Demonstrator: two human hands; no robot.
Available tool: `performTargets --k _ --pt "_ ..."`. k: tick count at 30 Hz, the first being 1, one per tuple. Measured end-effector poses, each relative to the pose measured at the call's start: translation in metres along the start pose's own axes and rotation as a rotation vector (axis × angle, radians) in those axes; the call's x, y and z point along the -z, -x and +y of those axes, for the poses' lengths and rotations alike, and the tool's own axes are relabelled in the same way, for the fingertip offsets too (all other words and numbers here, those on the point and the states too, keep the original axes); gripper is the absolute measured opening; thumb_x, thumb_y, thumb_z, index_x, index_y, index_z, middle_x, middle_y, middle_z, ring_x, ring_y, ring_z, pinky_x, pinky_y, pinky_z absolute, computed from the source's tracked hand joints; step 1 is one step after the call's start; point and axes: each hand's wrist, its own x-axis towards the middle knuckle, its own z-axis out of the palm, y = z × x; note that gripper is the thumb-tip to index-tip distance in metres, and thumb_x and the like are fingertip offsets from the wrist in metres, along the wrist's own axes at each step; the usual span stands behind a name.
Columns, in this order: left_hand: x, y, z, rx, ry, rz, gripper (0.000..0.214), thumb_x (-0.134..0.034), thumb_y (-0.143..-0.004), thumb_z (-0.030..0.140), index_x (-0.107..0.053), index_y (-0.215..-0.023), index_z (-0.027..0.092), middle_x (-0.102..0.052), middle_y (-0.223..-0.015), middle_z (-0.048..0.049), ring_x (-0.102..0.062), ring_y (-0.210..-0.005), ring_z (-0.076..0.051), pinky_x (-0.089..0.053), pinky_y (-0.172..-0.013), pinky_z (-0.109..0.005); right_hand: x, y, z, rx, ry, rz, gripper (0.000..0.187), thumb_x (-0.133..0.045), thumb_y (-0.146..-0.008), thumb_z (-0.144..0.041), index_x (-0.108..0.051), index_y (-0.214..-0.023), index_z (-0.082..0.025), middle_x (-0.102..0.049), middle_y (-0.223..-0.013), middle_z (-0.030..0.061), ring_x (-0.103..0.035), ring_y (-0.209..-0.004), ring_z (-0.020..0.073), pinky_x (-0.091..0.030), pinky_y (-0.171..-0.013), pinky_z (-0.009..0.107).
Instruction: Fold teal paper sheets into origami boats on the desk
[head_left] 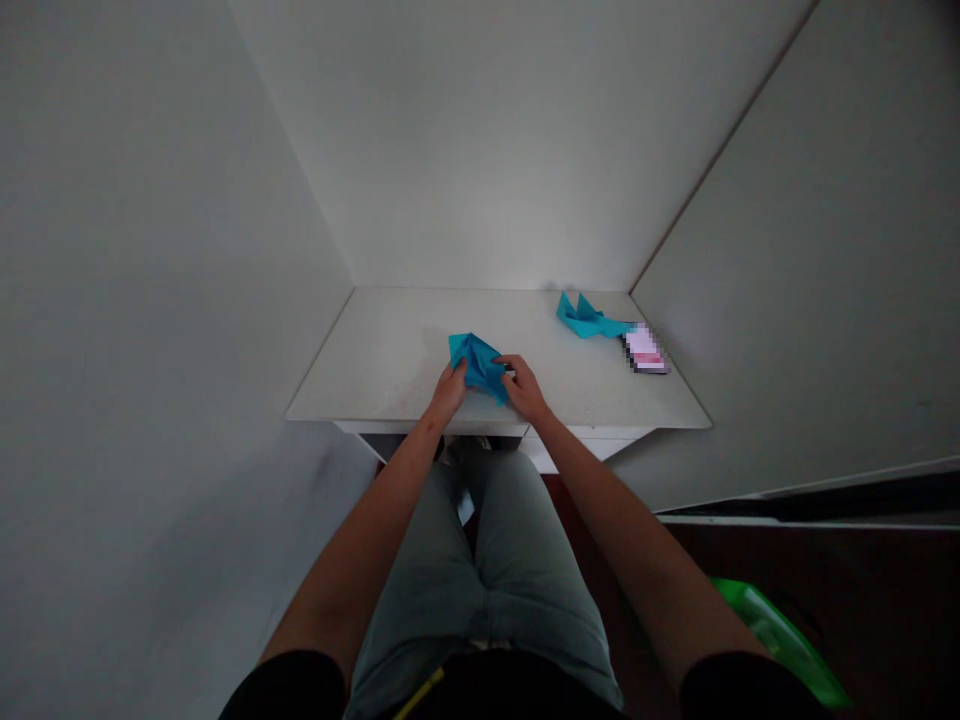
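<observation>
Your bare left hand (450,390) is gripping the near left side of a bright blue, many-creased sheet of folded paper (480,362), the thumb pressing on its upper face. Your bare right hand (525,390) is touching the right edge of the same piece with curled fingers; you are keeping a narrow gap between thumb and forefinger, and I cannot tell whether they are pinching the paper. The piece is sitting between your 2 hands, near the front edge of a white, flat-topped table (375,350), with its folds partly spreading.

Beyond your right hand, toward the back right, a 2nd blue folded-paper shape with 2 upright points (585,318) is resting on the tabletop. Its right tip is meeting a dark-edged rectangular phone (646,350), whose screen is showing only as blurred pixels. Below, your grey-blue trousers (487,560) are facing the table, and a bright green, glossy object (784,640) is lying at the lower right.
</observation>
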Motion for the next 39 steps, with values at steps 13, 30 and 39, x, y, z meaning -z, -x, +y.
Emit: performTargets --k 13,30,39 --pt "-0.008 0.017 0.031 -0.149 -0.075 -0.15 0.039 -0.054 -0.097 0.023 -0.072 -0.132 0.022 -0.077 -0.132 -0.0067 -0.068 -0.128 -0.027 -0.048 -0.118 -0.043 -0.004 0.0 0.004 -0.01 0.154 0.13 0.02 -0.072 -0.087 -0.031 -0.057 -0.097 -0.024 -0.054 -0.106 0.0079 -0.058 -0.092 0.0242 -0.058 -0.083 0.042" --pt "-0.002 0.019 0.035 0.012 -0.062 0.03 0.037 -0.047 -0.109 0.041 -0.067 -0.129 0.017 -0.076 -0.129 -0.0133 -0.068 -0.125 -0.029 -0.048 -0.115 -0.043 -0.002 0.003 -0.004 0.02 0.154 -0.066 0.056 -0.087 -0.074 -0.043 -0.062 -0.121 -0.024 -0.062 -0.121 0.0083 -0.065 -0.099 0.0259 -0.058 -0.091 0.044" --pt "-0.003 0.006 0.02 0.012 0.084 0.084 0.046 -0.046 -0.108 0.054 -0.069 -0.124 0.018 -0.075 -0.131 -0.0142 -0.067 -0.129 -0.03 -0.048 -0.117 -0.046 -0.002 0.002 -0.008 0.01 0.184 -0.101 0.036 -0.084 -0.078 -0.038 -0.063 -0.104 -0.025 -0.059 -0.112 0.0042 -0.063 -0.09 0.0207 -0.056 -0.084 0.038"
